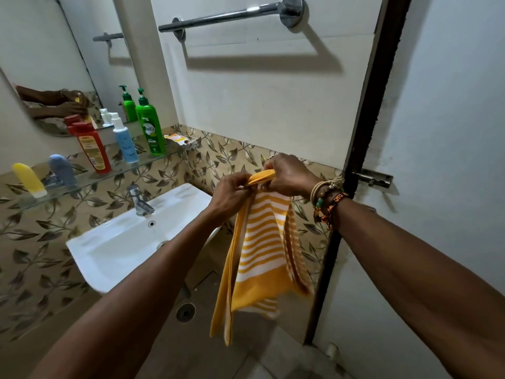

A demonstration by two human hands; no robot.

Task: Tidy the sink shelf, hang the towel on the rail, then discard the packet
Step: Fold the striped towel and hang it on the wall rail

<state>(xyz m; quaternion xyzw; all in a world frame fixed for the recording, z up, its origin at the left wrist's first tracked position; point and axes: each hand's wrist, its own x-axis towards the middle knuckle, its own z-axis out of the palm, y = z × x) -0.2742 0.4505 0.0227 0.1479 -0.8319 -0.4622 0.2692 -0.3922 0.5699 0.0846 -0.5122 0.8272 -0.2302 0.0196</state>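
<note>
A yellow and white striped towel (259, 250) hangs folded from both my hands in front of the wall. My left hand (231, 194) pinches its top edge on the left. My right hand (289, 175) grips the same edge on the right. The steel towel rail (226, 16) is on the wall well above my hands, with nothing on it. On the glass shelf (153, 162) stand a green pump bottle (151, 127), a white spray bottle (124, 140) and a red bottle (93, 149). An orange packet (176, 138) lies at the shelf's right end.
A yellow tube (28, 180) and a blue tube (62, 170) sit at the shelf's left end. Below are a white sink (120, 250) with a tap (139, 201), a mirror (68, 50) above, a floor drain (185, 312) and a door (451, 160) on the right.
</note>
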